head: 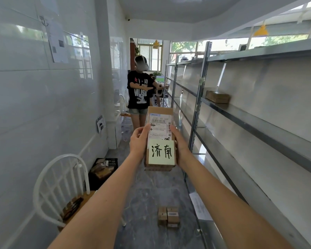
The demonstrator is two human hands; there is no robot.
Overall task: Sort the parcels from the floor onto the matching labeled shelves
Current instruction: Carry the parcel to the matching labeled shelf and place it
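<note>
Fingers point(146, 130) of the left hand point(139, 141) are curled round the left edge of a cardboard parcel point(160, 137), and the right hand point(180, 144) grips its right edge, so the parcel is held up in mid-air between both. A yellow note point(161, 152) with handwritten characters is stuck below its printed label point(159, 125). More parcels point(168, 216) lie on the floor point(147, 191) below. A metal shelf point(258, 121) at the right carries one box point(218, 96). A white chair point(61, 184) stands at the left, and another person point(139, 92) is seen further down the aisle.

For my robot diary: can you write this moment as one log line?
left hand + right hand: holding parcel | sticky note facing camera | parcels on floor | not shelved
</note>
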